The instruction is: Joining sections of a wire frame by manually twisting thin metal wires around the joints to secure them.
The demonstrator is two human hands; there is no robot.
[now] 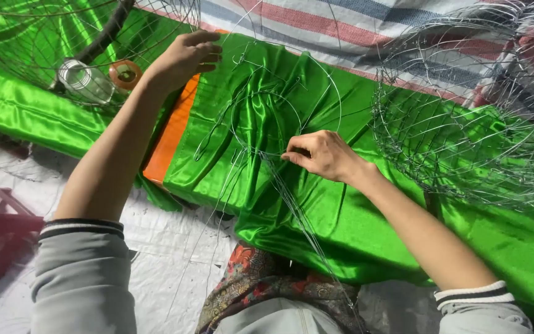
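Wire-tying step appears in hand: right hand (pixel 324 156) pinches thin silver wire hoop (pixel 266 120) on shiny green satin cloth (pixel 341 216), left hand (pixel 185 57) presses the hoop's far rim with fingers curled; next calls for steady tension.

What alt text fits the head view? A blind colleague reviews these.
Two bare hands work thin wire frame over shiny green satin cloth: right hand pinches wire, left hand rests at the cloth's far edge. Wire baskets lie alongside.

That satin cloth (pixel 316 210) is glowing bright green, an orange strip (pixel 169 139) is peeking out beside it, the tarp (pixel 341 21) behind is showing red, blue and white stripes (faded ones), and the grey sleeves (pixel 81 278) are sporting black-and-white striped cuffs.
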